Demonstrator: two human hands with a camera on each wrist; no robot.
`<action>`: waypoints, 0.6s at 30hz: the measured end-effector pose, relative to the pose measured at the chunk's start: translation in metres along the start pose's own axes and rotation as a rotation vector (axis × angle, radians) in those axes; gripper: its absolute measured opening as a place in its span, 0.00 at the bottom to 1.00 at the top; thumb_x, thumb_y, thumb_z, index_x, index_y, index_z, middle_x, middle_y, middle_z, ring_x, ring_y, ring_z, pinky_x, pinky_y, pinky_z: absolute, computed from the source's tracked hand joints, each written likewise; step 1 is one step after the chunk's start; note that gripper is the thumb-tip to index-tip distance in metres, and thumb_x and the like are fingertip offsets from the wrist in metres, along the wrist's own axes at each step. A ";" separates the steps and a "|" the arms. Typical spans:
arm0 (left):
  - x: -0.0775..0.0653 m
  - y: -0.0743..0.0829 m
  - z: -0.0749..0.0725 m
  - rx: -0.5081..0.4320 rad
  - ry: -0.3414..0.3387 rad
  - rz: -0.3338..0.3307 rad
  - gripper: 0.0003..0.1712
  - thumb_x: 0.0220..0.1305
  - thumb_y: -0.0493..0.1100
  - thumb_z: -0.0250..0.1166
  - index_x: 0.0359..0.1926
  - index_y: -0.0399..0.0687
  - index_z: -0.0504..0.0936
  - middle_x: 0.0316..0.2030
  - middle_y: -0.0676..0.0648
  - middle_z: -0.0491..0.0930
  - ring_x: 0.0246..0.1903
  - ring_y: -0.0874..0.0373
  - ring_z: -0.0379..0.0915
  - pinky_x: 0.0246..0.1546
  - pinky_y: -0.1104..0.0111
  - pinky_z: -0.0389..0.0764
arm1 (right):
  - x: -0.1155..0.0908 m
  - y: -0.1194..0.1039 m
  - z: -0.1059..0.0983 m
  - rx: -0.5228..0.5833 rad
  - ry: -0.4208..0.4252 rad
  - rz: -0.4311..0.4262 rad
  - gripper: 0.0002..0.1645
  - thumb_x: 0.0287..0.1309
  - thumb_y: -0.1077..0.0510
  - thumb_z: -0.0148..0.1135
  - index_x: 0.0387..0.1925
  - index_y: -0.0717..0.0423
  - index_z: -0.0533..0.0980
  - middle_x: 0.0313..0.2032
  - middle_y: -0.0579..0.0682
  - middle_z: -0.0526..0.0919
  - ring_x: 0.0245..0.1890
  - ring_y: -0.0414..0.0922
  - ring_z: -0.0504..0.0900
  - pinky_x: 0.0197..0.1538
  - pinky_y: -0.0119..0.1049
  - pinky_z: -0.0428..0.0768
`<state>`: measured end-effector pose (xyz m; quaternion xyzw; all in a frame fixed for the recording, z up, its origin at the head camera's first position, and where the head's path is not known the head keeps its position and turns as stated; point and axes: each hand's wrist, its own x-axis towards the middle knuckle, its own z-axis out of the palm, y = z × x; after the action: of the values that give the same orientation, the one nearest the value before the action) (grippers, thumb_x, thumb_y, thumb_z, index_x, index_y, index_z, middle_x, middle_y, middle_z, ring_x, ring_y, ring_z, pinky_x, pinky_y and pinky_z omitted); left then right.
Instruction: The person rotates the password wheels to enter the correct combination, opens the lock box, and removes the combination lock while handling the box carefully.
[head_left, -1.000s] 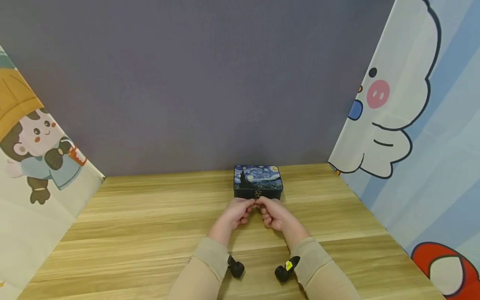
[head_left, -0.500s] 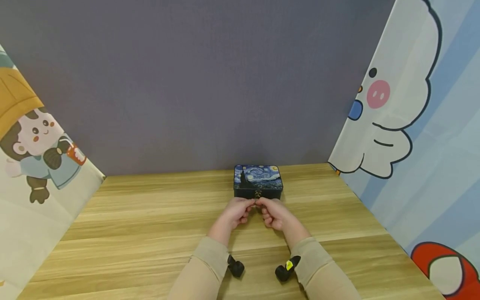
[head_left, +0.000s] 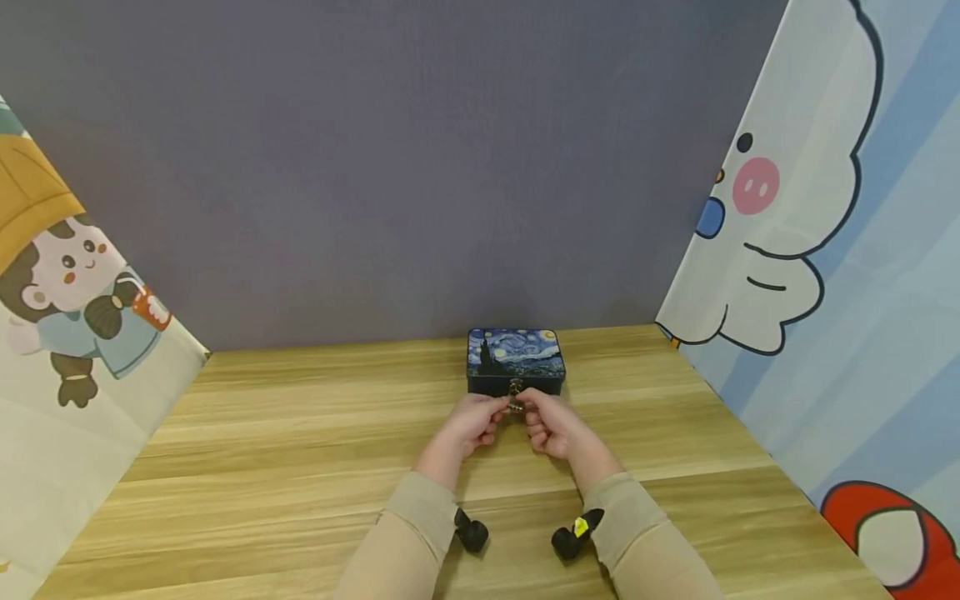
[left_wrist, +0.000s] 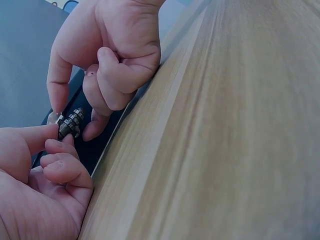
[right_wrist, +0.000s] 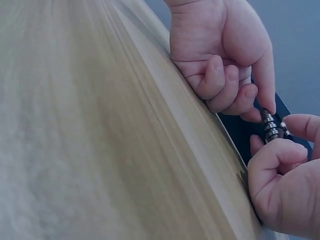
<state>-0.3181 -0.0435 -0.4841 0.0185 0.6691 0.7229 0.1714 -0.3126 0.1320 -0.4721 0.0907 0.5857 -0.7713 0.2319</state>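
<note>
A small dark tin box (head_left: 516,354) with a swirling blue night-sky picture on its lid stands closed at the back of the wooden table. On its front is a brass-coloured clasp (head_left: 515,387). Just below the clasp, a small metal combination padlock (right_wrist: 270,125) with ridged dials shows between the hands. My left hand (head_left: 472,423) pinches one end of it between thumb and forefinger, other fingers curled. From the opposite side my right hand (head_left: 551,425) grips it, its forefinger tip near the shackle side in the left wrist view (left_wrist: 72,120). Fingertips partly hide the padlock.
The wooden table (head_left: 300,450) runs up to a grey back panel (head_left: 337,167) right behind the box. Cartoon-printed sheets (head_left: 780,183) border it on both sides. A black wrist-camera mount sits on each beige sleeve (head_left: 420,517).
My right forefinger and thumb have shifted slightly up and away from the left fingertips, so more of the padlock shows between the hands. The left hand and the box stay in place.
</note>
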 end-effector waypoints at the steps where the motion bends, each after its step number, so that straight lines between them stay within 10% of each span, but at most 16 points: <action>1: 0.000 0.000 0.000 0.001 0.001 0.001 0.18 0.74 0.45 0.62 0.27 0.41 0.72 0.19 0.52 0.65 0.13 0.64 0.55 0.14 0.73 0.60 | 0.000 0.000 0.000 0.004 0.000 0.000 0.20 0.63 0.53 0.59 0.19 0.47 0.62 0.13 0.38 0.56 0.11 0.33 0.54 0.15 0.24 0.55; 18: 0.000 -0.002 0.001 -0.006 0.004 0.000 0.16 0.74 0.43 0.60 0.29 0.39 0.74 0.19 0.53 0.66 0.14 0.64 0.55 0.14 0.74 0.60 | 0.000 0.001 -0.004 -0.023 -0.010 -0.039 0.22 0.62 0.54 0.62 0.17 0.46 0.62 0.14 0.39 0.57 0.11 0.34 0.55 0.15 0.24 0.56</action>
<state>-0.3172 -0.0423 -0.4855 0.0165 0.6674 0.7249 0.1701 -0.3132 0.1356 -0.4738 0.0729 0.5949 -0.7695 0.2208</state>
